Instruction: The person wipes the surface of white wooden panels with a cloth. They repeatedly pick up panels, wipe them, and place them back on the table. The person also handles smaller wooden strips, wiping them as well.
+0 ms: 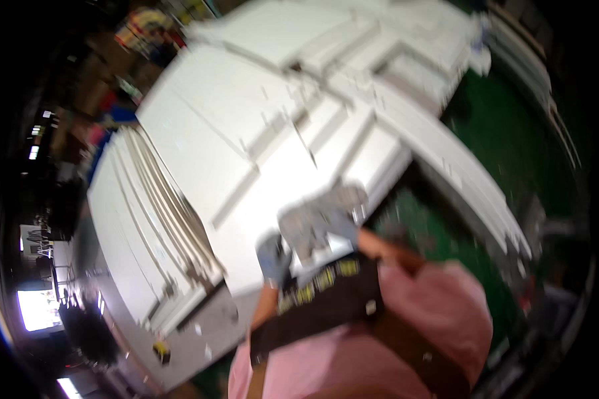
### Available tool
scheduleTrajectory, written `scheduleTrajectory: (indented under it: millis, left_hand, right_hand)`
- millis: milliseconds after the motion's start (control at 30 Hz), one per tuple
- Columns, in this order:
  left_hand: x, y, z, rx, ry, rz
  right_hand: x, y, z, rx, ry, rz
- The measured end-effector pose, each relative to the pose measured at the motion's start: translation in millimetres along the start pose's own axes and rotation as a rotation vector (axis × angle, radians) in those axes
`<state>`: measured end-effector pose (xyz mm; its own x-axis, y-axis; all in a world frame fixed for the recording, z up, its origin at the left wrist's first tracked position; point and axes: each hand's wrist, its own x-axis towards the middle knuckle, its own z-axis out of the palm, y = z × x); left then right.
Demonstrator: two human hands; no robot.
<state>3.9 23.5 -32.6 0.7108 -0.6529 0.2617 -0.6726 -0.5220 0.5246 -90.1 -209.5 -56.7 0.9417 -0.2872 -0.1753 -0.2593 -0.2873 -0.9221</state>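
Two gloved hands are in view just past a dark apron or tool pouch [324, 299] worn at the person's front. My left hand [273, 257], in a grey glove, is at the near edge of a white panel [259, 214]; blur hides its fingers. My right hand [346, 214], also gloved, reaches from the right over a grey, rumpled thing, perhaps a cloth or glove [304, 229], lying over the bright panel. Whether either hand grips anything cannot be told.
White strips and pieces [329, 124] lie across the large panels ahead. Long white strips [160, 209] lie side by side at the left, near a yellow and black object [161, 352]. A curved white length [454, 154] juts out at the right over green floor [498, 129]. Another person [147, 32] is at the upper left.
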Motion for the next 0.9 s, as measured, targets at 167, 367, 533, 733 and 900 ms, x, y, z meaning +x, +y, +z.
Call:
scheduleTrajectory:
  millis: [167, 367, 533, 733, 900]
  left_hand:
    - [32.5, 7.2, -3.0, 0.128, 0.048, 0.477]
    - [16.4, -15.5, -7.8, -0.899, -0.313, -0.461]
    - [-5.6, -30.3, 11.4, -0.867, -0.494, -0.415]
    - [-81.9, -45.4, -31.9, -1.87, -0.344, -1.06]
    - [-108.8, -54.9, -52.9, -1.729, -0.22, -1.135]
  right_hand:
    - [-23.2, -50.4, -110.6, 0.899, 0.224, -0.107]
    - [-20.7, -76.4, -92.2, 0.413, 0.272, -0.315]
    - [-11.8, -59.3, 25.0, -0.296, -0.09, -0.568]
    - [33.7, -29.0, -3.9, -0.522, -0.211, -0.34]
    - [106.7, 15.9, -143.8, -0.531, 0.363, 0.149]
